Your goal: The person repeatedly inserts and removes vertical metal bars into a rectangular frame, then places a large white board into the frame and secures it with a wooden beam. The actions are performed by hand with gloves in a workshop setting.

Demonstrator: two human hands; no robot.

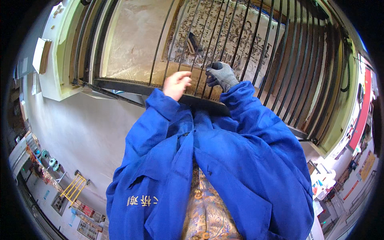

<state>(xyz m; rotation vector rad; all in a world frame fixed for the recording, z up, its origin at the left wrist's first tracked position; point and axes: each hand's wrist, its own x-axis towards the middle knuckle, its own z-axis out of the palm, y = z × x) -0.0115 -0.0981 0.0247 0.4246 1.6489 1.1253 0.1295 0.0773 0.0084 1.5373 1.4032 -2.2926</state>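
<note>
Both of my hands are over the near end of a rack of thin dark metal bars (244,52). My left hand (177,85) is bare and smeared by motion. Its fingers are bent toward the right, and nothing can be made out in them. My right hand (223,76), in a grey glove with dark fingertips, is closed at the bars, its fingers curled in; whatever they hold, if anything, is hidden. Beneath the bars lies a pale sheet (256,36) strewn with many small dark pieces. A dark, narrow block with a brownish side (193,43) rests among them.
A dark frame edge (128,86) runs along the near side, against my body. Pale machine housings stand at the left (60,76) and right (340,120). Farther off at lower left is a yellow trolley (75,188) on the floor.
</note>
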